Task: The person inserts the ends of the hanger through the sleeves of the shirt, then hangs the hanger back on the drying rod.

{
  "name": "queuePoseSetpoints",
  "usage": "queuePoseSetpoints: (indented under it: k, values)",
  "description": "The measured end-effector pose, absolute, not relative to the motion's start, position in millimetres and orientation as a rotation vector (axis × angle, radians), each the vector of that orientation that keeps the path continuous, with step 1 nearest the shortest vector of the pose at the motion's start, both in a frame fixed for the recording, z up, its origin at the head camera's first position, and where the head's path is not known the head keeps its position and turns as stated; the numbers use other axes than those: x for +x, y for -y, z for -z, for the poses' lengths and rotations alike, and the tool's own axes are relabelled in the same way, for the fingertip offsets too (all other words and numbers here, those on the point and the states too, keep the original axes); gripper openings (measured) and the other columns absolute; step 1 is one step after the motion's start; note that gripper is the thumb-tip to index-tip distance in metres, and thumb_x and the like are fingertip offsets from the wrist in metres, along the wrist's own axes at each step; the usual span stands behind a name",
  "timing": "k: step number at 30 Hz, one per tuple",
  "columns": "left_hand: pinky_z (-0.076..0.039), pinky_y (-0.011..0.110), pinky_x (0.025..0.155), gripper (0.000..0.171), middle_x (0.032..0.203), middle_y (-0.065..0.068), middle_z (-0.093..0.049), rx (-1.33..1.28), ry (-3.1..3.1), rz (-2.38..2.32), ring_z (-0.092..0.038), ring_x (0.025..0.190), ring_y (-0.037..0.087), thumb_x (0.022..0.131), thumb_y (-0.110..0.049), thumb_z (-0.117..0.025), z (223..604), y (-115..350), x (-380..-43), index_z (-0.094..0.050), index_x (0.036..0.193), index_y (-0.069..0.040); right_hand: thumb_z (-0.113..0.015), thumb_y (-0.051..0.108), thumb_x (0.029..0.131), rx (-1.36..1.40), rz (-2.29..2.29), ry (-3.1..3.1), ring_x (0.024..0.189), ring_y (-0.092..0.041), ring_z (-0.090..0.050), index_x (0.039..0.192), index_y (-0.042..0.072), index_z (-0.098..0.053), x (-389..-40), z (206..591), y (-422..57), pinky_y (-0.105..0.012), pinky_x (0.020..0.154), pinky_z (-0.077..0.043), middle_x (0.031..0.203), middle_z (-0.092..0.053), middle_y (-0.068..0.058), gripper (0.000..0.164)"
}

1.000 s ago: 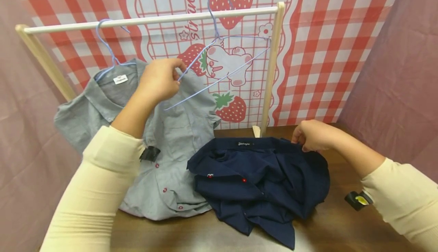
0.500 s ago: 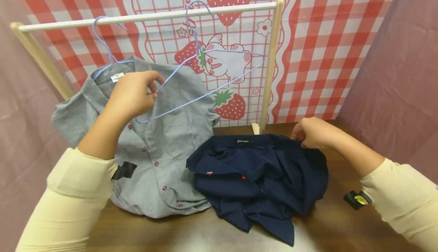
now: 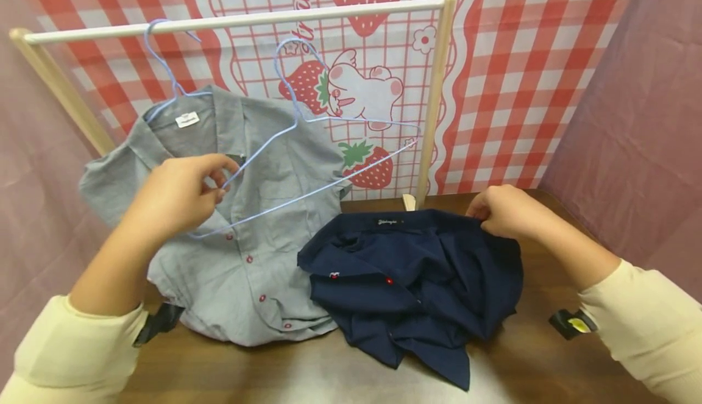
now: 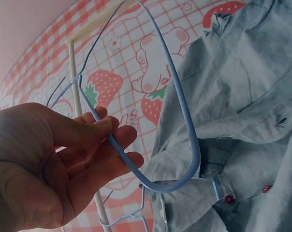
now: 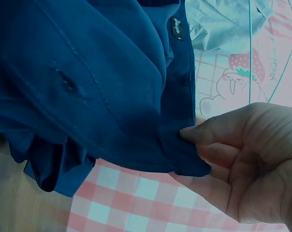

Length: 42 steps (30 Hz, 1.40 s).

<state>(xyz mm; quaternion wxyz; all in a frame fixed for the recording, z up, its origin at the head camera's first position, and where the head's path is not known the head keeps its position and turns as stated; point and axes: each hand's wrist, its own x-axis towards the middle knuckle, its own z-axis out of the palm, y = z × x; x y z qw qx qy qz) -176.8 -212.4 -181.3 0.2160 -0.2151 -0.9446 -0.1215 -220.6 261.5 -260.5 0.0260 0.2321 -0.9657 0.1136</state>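
A thin blue wire hanger (image 3: 304, 198) is pinched near one shoulder corner between the thumb and fingers of my left hand (image 3: 178, 194). Its hook now sits below the rack's bar, and its frame overlaps the grey shirt in the head view. On the right, my right hand (image 3: 507, 212) pinches the collar edge of a navy shirt (image 3: 417, 276). That shirt slumps on the table with its collar held up and its dark label showing. In the right wrist view, the thumb presses on the navy collar (image 5: 177, 145), with fingers behind the cloth.
A grey shirt (image 3: 274, 209) with red buttons hangs on another blue hanger (image 3: 164, 66) from the white bar (image 3: 247, 19) of a wooden rack. The rack's right post (image 3: 433, 99) stands behind the navy shirt. Brown wooden table (image 3: 219, 367) lies in front; a strawberry-print cloth backs everything.
My left hand has moved down and to the left with the hanger, whose hook has dropped from above the bar to below it. My right hand stays at the navy collar.
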Motion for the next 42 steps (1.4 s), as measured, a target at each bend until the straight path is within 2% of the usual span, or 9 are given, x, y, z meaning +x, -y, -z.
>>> queuePoseSetpoints:
  k: [8,15,24,29,34,42]
  values:
    - [-0.042,0.035,0.058,0.034,0.083,0.000,-0.066,-0.730,2.667,0.385,-0.053,0.061,0.010,0.077,0.005,-0.064,198,208,-165,-0.068,0.108,-0.009,-0.065,-0.003,0.071,0.654,-0.279,2.889,0.073,-0.024,-0.065,0.085,0.003,-0.075,-218,258,-262,-0.047,0.069,-0.053,0.077,-0.069,-0.005,0.018]
    - [-0.043,0.035,0.059,0.036,0.080,-0.007,-0.064,-0.872,2.695,0.386,-0.051,0.061,0.009,0.076,0.006,-0.065,207,196,-160,-0.068,0.107,-0.012,-0.062,-0.003,0.072,0.573,-0.235,2.868,0.071,-0.026,-0.063,0.087,0.001,-0.074,-218,248,-262,-0.048,0.066,-0.051,0.076,-0.069,-0.009,0.020]
    - [-0.045,0.026,0.053,0.041,0.078,-0.008,-0.061,-1.084,2.776,0.581,-0.053,0.055,0.000,0.074,0.013,-0.058,211,190,-157,-0.065,0.109,-0.007,-0.063,-0.003,0.074,0.524,-0.200,2.842,0.072,-0.031,-0.061,0.090,-0.004,-0.073,-217,237,-261,-0.053,0.070,-0.051,0.080,-0.069,-0.017,0.019]
    - [-0.048,0.026,0.049,0.039,0.079,-0.005,-0.059,-1.158,2.913,0.781,-0.060,0.056,0.006,0.076,0.013,-0.055,213,185,-156,-0.063,0.109,-0.005,-0.062,-0.003,0.074,0.470,-0.204,2.804,0.072,-0.031,-0.061,0.091,-0.004,-0.073,-214,232,-259,-0.053,0.070,-0.052,0.080,-0.069,-0.019,0.020]
    - [-0.051,0.030,0.045,0.035,0.081,0.001,-0.059,-1.170,3.025,1.015,-0.061,0.052,0.013,0.082,0.012,-0.058,216,178,-156,-0.061,0.113,-0.002,-0.063,-0.002,0.074,0.462,-0.215,2.763,0.068,-0.030,-0.059,0.090,-0.004,-0.073,-209,226,-255,-0.051,0.067,-0.051,0.080,-0.068,-0.019,0.019]
    - [-0.052,0.033,0.045,0.029,0.082,0.004,-0.059,-1.173,3.056,1.180,-0.062,0.054,0.015,0.085,0.009,-0.060,234,161,-159,-0.059,0.112,-0.001,-0.063,-0.001,0.073,0.494,-0.200,2.708,0.064,-0.027,-0.057,0.086,-0.002,-0.072,-197,215,-244,-0.049,0.064,-0.050,0.073,-0.067,-0.012,0.016]
